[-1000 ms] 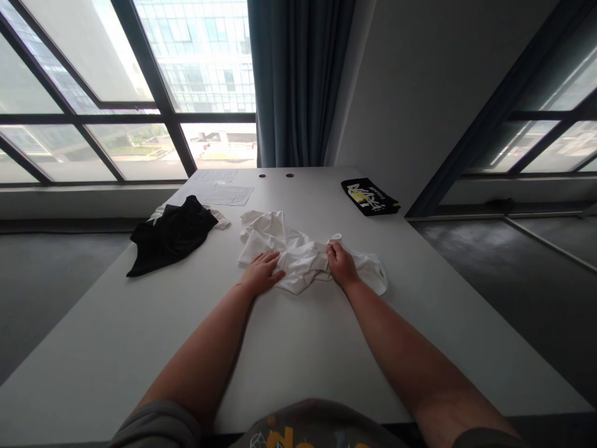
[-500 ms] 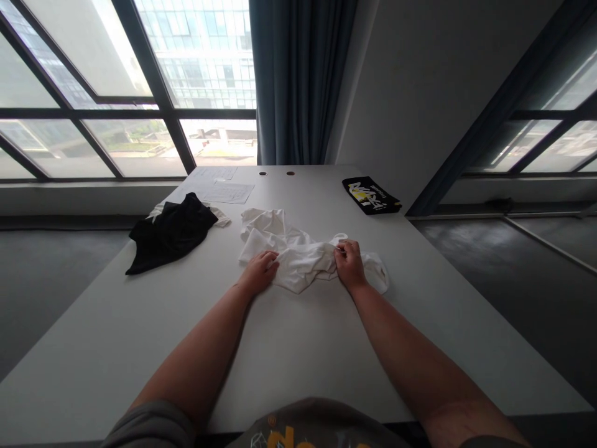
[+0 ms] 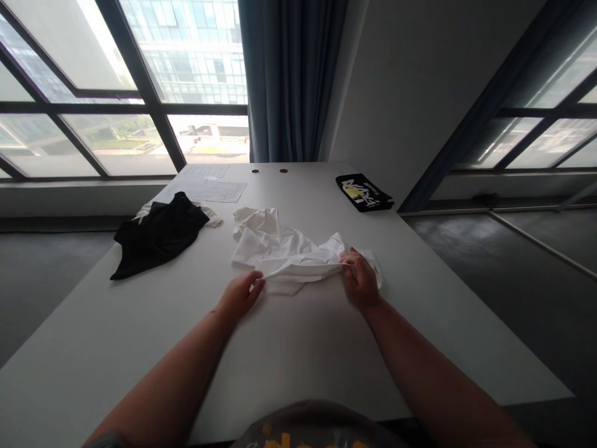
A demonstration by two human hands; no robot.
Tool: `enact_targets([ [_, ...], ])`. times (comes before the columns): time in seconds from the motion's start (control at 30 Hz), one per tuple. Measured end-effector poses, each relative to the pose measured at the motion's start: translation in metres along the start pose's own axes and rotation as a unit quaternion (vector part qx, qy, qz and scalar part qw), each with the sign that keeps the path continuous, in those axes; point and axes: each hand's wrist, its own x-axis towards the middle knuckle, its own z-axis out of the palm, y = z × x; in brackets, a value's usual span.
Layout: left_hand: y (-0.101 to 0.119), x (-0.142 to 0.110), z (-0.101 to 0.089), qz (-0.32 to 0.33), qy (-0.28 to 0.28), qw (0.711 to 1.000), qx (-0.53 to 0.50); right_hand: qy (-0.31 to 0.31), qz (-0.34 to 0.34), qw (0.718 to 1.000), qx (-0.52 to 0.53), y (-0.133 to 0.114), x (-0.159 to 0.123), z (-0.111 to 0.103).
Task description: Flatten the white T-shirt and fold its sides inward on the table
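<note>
A crumpled white garment (image 3: pixel 298 246), its exact kind hard to make out, lies across the middle of the table. My left hand (image 3: pixel 241 294) pinches the near left end of its edge between thumb and fingers. At the right, my right hand (image 3: pixel 360 277) is closed on the same edge. The cloth between both hands is drawn into a fairly straight, slightly sagging strip. Some of the fabric spreads beyond the strip, and a bit sticks out past my right hand.
On the left of the white table (image 3: pixel 298 348) lies a black garment (image 3: pixel 161 235) over some whitish cloth. Paper sheets (image 3: pixel 217 190) rest near the far left edge. A folded black item with white and yellow print (image 3: pixel 364 193) sits far right. A curtain (image 3: pixel 291 81) hangs behind.
Both hands have come nearer to me and moved slightly apart, pulling the garment's near edge taut into a strip. The view has shifted a little to the right.
</note>
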Motion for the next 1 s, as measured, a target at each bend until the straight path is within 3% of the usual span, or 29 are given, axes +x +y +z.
enact_targets([
  [0.1,0.007,-0.012,-0.010,0.083,-0.033,0.995,0.037,-0.016,-0.006,1.000,-0.005,-0.008,-0.009,-0.016],
  [0.2,0.017,-0.015,-0.016,0.130,-0.060,0.987,0.065,-0.089,-0.036,0.995,-0.027,-0.017,-0.021,-0.024],
  [0.37,0.028,-0.017,-0.017,0.134,-0.105,0.982,0.084,-0.240,-0.072,0.966,-0.065,-0.031,-0.044,-0.024],
  [0.5,0.032,-0.023,-0.017,0.107,-0.152,0.979,0.082,-0.312,-0.014,0.950,-0.021,-0.037,-0.051,-0.029],
  [0.57,0.033,-0.027,-0.018,0.100,-0.166,0.979,0.071,-0.287,0.015,0.958,-0.012,-0.036,-0.048,-0.032],
  [0.63,0.033,-0.029,-0.019,0.095,-0.163,0.981,0.055,-0.222,0.033,0.973,-0.057,-0.031,-0.043,-0.033],
  [0.73,0.032,-0.026,-0.018,0.077,-0.123,0.989,0.037,-0.137,0.050,0.978,-0.150,-0.012,-0.038,-0.027],
  [0.87,0.023,-0.015,-0.010,0.029,-0.044,0.997,0.058,-0.124,0.101,0.969,-0.188,0.021,-0.042,-0.012],
  [1.0,0.012,-0.012,-0.002,-0.001,-0.055,0.996,0.066,-0.116,0.119,0.970,-0.177,0.040,-0.051,-0.003],
])
